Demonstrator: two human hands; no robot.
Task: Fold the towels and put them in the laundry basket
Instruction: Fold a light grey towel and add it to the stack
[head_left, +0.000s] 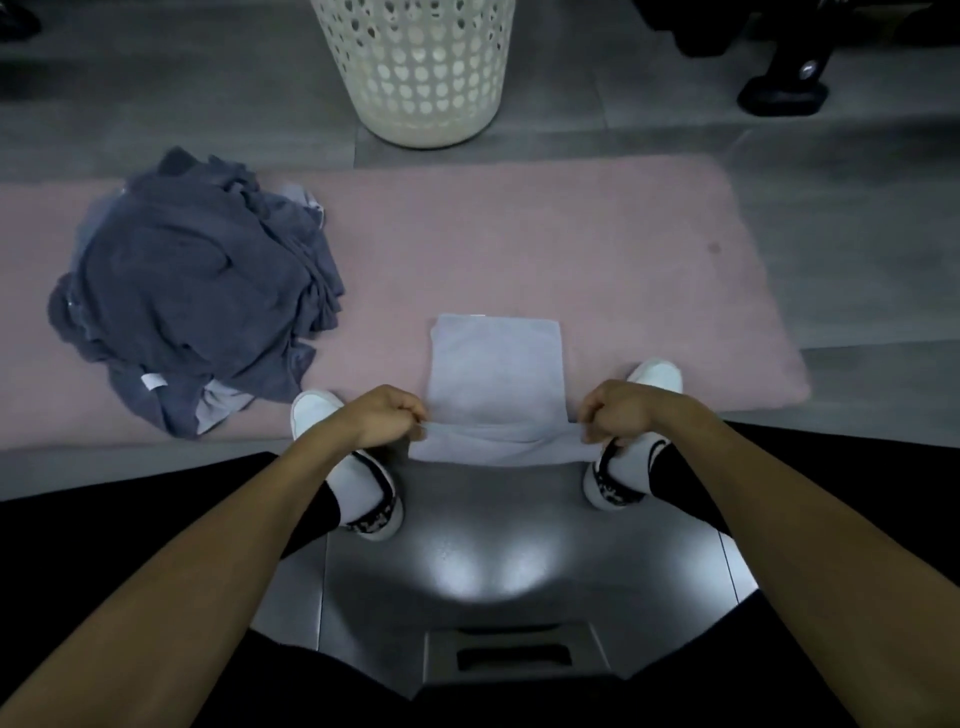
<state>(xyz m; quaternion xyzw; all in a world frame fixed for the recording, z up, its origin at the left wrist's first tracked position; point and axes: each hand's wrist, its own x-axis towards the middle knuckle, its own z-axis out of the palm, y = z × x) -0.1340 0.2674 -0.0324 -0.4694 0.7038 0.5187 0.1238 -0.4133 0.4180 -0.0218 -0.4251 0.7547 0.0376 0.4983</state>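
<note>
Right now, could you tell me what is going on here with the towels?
A person is folding a light towel on the pink mat. The left hand and right hand each pinch a near corner. A pile of dark towels waits unfolded on the mat's left, and the laundry basket stands beyond the mat.

Dim, soft frame; glare on the glossy floor, edges bowed by wide-angle distortion.

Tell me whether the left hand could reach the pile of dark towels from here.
Probably yes, once it lets go. The left hand now pinches a corner of the light towel, but the pile lies on the mat on that same side, with nothing between them.
</note>
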